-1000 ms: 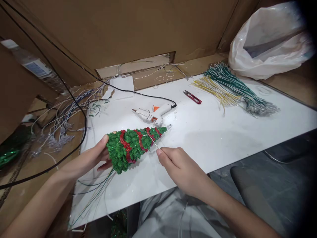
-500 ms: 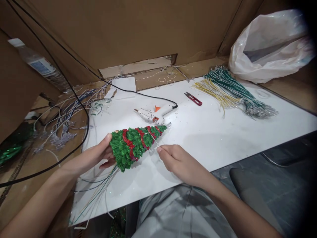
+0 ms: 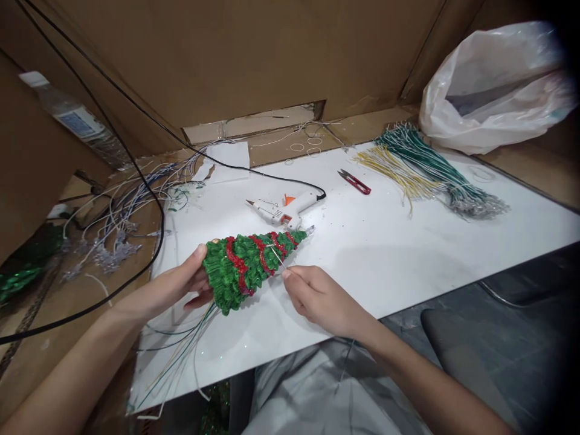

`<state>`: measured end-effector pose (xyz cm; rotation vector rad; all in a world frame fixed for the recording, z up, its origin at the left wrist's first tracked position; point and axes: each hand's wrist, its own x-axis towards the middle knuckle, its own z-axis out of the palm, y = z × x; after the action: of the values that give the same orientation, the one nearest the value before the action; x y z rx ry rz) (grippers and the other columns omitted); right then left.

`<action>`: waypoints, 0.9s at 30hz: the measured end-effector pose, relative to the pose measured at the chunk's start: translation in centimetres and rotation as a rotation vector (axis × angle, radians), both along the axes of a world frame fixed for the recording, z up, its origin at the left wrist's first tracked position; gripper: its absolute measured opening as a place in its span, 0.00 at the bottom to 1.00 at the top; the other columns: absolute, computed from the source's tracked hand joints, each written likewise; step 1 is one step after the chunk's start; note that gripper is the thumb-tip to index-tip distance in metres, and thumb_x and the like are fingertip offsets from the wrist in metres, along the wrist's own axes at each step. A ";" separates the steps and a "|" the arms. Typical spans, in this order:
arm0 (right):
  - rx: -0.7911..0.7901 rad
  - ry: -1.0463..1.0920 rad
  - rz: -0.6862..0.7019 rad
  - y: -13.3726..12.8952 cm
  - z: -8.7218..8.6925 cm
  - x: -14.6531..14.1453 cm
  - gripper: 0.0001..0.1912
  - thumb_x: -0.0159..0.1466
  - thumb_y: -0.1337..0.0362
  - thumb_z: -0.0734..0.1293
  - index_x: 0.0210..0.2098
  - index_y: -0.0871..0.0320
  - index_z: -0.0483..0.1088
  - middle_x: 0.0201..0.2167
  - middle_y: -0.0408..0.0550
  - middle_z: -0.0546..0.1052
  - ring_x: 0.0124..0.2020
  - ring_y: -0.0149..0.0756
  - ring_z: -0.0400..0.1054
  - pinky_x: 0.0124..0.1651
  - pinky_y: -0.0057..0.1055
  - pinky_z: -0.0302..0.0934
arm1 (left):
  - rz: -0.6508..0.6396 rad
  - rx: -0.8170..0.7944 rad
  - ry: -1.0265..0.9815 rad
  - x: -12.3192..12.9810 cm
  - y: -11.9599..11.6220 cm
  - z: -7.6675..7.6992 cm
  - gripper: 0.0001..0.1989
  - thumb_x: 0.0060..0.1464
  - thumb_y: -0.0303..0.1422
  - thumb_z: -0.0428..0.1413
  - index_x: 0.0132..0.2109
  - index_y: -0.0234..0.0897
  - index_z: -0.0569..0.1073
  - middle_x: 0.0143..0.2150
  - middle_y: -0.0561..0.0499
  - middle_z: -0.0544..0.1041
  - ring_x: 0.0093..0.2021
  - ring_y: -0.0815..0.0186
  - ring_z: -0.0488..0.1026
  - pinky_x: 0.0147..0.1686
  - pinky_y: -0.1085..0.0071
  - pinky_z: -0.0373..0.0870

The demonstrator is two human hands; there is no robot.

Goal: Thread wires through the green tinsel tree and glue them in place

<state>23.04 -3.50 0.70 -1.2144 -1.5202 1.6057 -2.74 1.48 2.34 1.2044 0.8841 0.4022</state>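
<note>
A small green tree [image 3: 231, 281] with red garlands lies tilted over the white board, its clear tip pointing right. My left hand [image 3: 196, 279] grips its wide base, the thumb on the upper edge. My right hand [image 3: 312, 296] pinches a thin pale rod or tweezers-like tool [image 3: 279, 257], whose far end meets the tree's side near the upper garlands. Thin wires [image 3: 188, 338] trail from the base toward the board's front left. Just behind the tree lies a white glue gun [image 3: 285, 211].
Red snips [image 3: 356, 182] lie behind the glue gun, left of yellow wires [image 3: 394, 172] and green wires [image 3: 430, 160]. A plastic bag [image 3: 493, 90] stands back right. A bottle [image 3: 77, 121], tangled wires [image 3: 122, 211] and a black cable [image 3: 158, 241] are left.
My right hand has moved slightly left, closer to the tree, with the thin tool. My left hand keeps its hold on the tree, and the view has shifted a little.
</note>
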 end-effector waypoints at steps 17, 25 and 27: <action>0.221 -0.188 -0.086 -0.1 -0.1 -1.0 0.22 0.69 0.54 0.51 0.20 0.56 0.51 0.16 0.38 0.57 0.20 0.27 0.52 0.26 0.28 0.44 | -0.005 0.032 0.149 0.4 -0.1 0.7 0.26 0.59 0.55 0.36 0.34 0.38 0.61 0.20 0.58 0.54 0.19 0.72 0.49 0.14 0.75 0.46; 0.279 0.000 -0.399 0.7 0.8 0.8 0.22 0.68 0.55 0.54 0.20 0.57 0.56 0.17 0.38 0.58 0.21 0.26 0.52 0.26 0.26 0.49 | -0.029 0.059 0.116 -0.1 0.0 0.3 0.24 0.63 0.49 0.31 0.29 0.38 0.57 0.20 0.59 0.50 0.18 0.73 0.51 0.16 0.73 0.46; 0.346 0.087 -0.536 1.4 1.5 1.2 0.20 0.68 0.55 0.55 0.24 0.58 0.63 0.20 0.39 0.62 0.21 0.25 0.54 0.26 0.25 0.51 | -0.034 0.074 0.138 0.0 -0.1 0.6 0.24 0.64 0.48 0.30 0.29 0.38 0.58 0.20 0.59 0.51 0.18 0.73 0.50 0.17 0.73 0.47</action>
<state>24.26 -2.10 2.22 -1.2027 -1.2153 0.9863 -2.75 1.34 2.99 1.3263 0.9731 0.3295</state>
